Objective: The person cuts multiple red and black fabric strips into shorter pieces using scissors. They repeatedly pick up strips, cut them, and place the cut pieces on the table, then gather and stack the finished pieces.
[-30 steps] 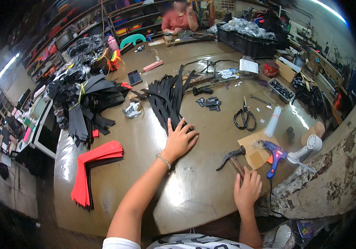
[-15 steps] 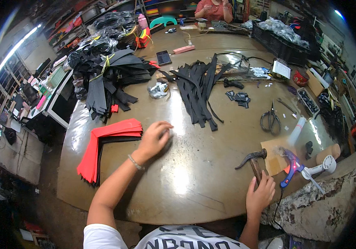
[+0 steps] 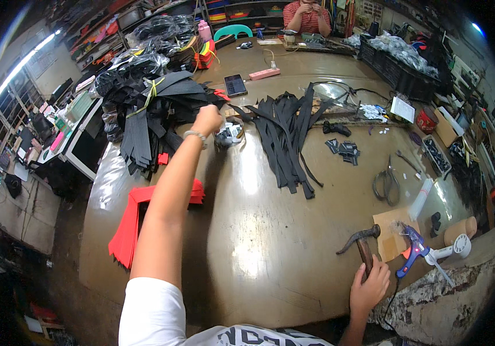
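Observation:
My left hand (image 3: pixel 208 120) is stretched far forward, over the near edge of the bundled black strips (image 3: pixel 138 135). Beside it stands a round clear container (image 3: pixel 230 134) of small white and dark pieces. The back of that hand faces me, so its fingers are mostly hidden. Under the left forearm lies a fanned stack of red strips (image 3: pixel 125 233), partly covered by the arm. My right hand (image 3: pixel 370 287) is closed around the wooden handle of a hammer (image 3: pixel 364 247), whose head rests near a piece of brown cardboard (image 3: pixel 390 235). Loose black strips (image 3: pixel 285 141) spread across the middle.
Right of the hammer lie a blue glue gun (image 3: pixel 412 249) and a white bundle of sticks (image 3: pixel 422 199). Black scissors (image 3: pixel 387 183), small black pieces (image 3: pixel 342 151) and a phone (image 3: pixel 236 85) are on the table. A person in red stripes (image 3: pixel 307 18) sits opposite.
My left hand has moved forward from beside the red strips to the round container and the black bundle. My right hand stays on the hammer. The view has shifted slightly.

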`<state>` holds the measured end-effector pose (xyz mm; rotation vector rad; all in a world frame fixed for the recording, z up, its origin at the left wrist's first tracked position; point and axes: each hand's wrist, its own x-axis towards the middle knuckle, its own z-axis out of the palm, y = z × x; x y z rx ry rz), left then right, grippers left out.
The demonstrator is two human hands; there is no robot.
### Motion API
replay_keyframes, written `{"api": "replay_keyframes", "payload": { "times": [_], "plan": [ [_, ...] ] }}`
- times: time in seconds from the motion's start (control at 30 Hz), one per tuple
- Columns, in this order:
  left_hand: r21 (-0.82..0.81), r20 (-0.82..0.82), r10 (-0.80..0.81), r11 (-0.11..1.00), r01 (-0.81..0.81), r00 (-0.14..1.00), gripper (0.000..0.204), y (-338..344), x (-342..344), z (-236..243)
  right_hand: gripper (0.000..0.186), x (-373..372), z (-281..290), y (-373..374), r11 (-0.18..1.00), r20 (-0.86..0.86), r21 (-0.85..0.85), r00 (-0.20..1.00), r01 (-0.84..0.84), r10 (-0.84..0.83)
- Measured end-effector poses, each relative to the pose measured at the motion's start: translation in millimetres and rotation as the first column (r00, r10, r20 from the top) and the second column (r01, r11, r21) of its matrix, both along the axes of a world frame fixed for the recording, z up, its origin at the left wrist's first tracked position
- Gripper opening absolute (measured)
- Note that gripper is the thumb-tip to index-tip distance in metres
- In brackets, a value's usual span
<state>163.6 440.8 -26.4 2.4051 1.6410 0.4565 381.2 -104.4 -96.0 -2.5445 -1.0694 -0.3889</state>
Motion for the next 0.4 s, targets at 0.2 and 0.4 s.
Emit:
{"api": "replay_keyframes", "payload": {
  "times": [0.2,0.4],
  "plan": [
    [-0.010,-0.500,-0.060,0.998,0.064,0.864,0.038,4.6,39.8,-23.4,0.033,-3.2,3.0,4.2,1.000,-0.017,0.000,0.999,0.028,-0.028],
    [0.079,-0.404,-0.213,0.961,0.266,0.890,0.044,13.6,29.9,-33.8,0.035,-4.6,3.3,5.1,0.996,-0.056,-0.050,0.995,0.079,-0.081]
  ]
}}
